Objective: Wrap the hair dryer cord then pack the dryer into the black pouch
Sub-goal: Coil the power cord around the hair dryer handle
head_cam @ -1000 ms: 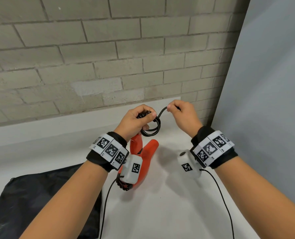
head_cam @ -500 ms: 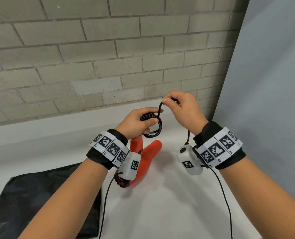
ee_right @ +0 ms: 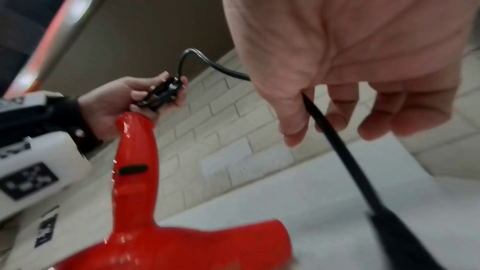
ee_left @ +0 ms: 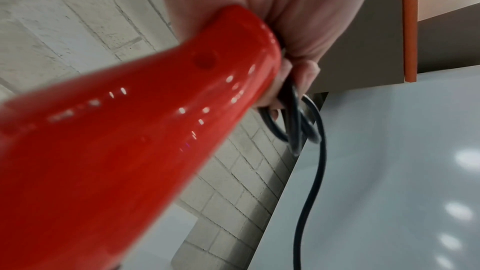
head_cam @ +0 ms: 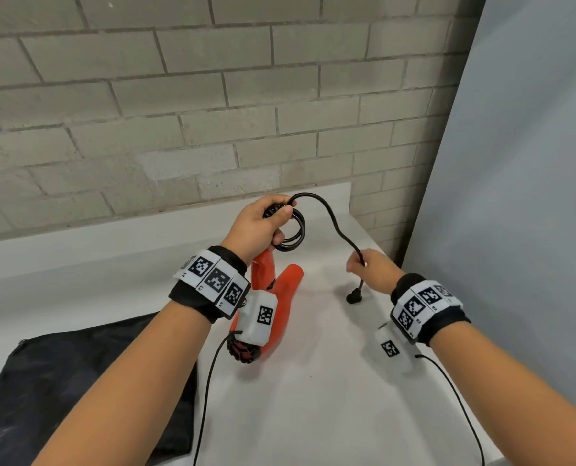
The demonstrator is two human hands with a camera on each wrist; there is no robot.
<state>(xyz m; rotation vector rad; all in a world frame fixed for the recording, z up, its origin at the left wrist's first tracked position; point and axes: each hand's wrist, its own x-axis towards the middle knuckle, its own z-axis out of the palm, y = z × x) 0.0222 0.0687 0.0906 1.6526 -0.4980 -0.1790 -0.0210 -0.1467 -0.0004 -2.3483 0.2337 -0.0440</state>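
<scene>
The red hair dryer (head_cam: pixel 281 307) hangs nozzle-down over the white table, its handle end up in my left hand (head_cam: pixel 263 223). That hand grips the handle tip together with several black coils of cord (head_cam: pixel 293 235); the left wrist view shows the red body (ee_left: pixel 130 141) and the coils (ee_left: pixel 293 124) under my fingers. A free length of cord (head_cam: pixel 333 220) arcs right to my right hand (head_cam: pixel 369 269), which pinches it near the end. The plug (head_cam: pixel 354 297) dangles below that hand. In the right wrist view the cord (ee_right: pixel 337 147) runs between thumb and forefinger. The black pouch (head_cam: pixel 61 381) lies flat at lower left.
A brick wall (head_cam: pixel 179 112) backs the white table (head_cam: pixel 313 398). A grey panel (head_cam: pixel 515 196) closes off the right side. Thin black wrist-camera cables (head_cam: pixel 209 381) hang from both wrists over the table.
My right hand has left the coils and slid down and right along the cord toward the plug, drawing out a free arc. The left hand stays on the handle and coils.
</scene>
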